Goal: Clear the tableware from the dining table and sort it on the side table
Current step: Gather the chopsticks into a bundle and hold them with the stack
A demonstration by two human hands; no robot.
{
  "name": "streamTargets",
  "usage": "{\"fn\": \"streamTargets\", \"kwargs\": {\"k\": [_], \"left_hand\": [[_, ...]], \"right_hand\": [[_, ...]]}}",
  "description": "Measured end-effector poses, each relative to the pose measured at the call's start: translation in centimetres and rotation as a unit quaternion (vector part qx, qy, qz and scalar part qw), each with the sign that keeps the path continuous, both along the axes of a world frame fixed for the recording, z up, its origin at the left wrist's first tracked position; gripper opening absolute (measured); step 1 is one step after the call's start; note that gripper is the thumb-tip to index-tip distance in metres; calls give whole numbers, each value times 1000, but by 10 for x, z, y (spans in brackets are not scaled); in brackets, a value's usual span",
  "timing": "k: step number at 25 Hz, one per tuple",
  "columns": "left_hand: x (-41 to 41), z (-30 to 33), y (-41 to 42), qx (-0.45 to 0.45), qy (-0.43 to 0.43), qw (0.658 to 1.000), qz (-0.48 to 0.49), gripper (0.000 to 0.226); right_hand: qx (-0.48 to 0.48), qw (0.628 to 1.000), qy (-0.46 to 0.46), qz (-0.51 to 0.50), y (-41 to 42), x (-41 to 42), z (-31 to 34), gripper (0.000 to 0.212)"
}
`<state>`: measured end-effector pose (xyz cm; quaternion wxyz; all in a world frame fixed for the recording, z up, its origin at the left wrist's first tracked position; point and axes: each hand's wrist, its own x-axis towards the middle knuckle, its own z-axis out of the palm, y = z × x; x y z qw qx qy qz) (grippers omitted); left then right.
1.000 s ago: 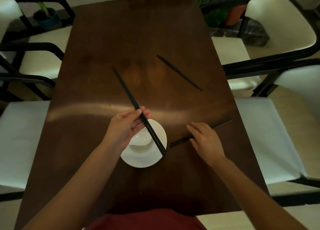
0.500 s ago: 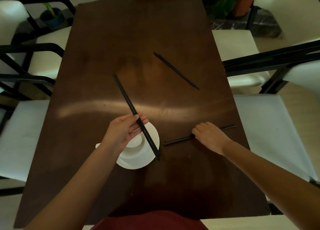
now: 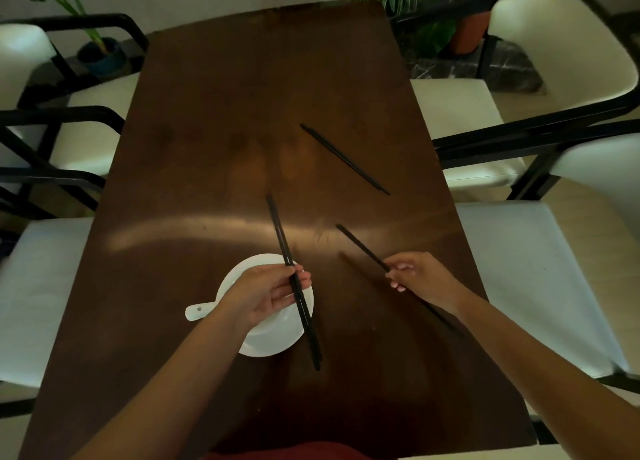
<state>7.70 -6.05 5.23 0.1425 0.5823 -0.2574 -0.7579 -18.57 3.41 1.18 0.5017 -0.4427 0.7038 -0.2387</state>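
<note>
My left hand (image 3: pixel 268 295) grips a pair of black chopsticks (image 3: pixel 280 233) above a white plate (image 3: pixel 273 342) on the dark wooden dining table (image 3: pixel 214 155). A white spoon (image 3: pixel 199 311) pokes out at the plate's left; a bowl on the plate is mostly hidden by my hand. My right hand (image 3: pixel 420 281) holds a second black chopstick pair (image 3: pixel 360 246) lifted off the table, tips pointing up-left. A third pair of black chopsticks (image 3: pixel 344 158) lies on the table farther back, right of centre.
White-cushioned chairs with black frames flank the table: two on the left (image 3: pixel 45 286) and two on the right (image 3: pixel 530 272). Potted plants (image 3: pixel 467 34) stand on the floor beyond the far end. The near table edge is at my body.
My right hand has picked up the chopsticks that lay on the table and raised them. My left hand has swung its chopsticks closer to upright. The camera tilted up slightly.
</note>
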Motion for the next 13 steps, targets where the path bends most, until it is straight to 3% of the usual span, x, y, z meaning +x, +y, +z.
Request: {"fn": "streamTargets", "kwargs": {"k": [2,3,5,8,13], "left_hand": [[-2,1,-2,43,5,998,-45,17],[-3,2,-3,58,11,996,-67,18],[-6,4,-7,78,24,990,-114,23],[-10,8,-11,69,39,972,-219,28],[-15,12,-5,34,89,940,-328,22]], "right_hand": [[-134,985,57,95,-5,3,29,28],[-224,954,117,163,-6,6,44,29],[-368,849,232,300,-5,13,67,32],[-422,720,317,451,-8,25,83,41],[-445,649,342,513,-40,34,83,27]]}}
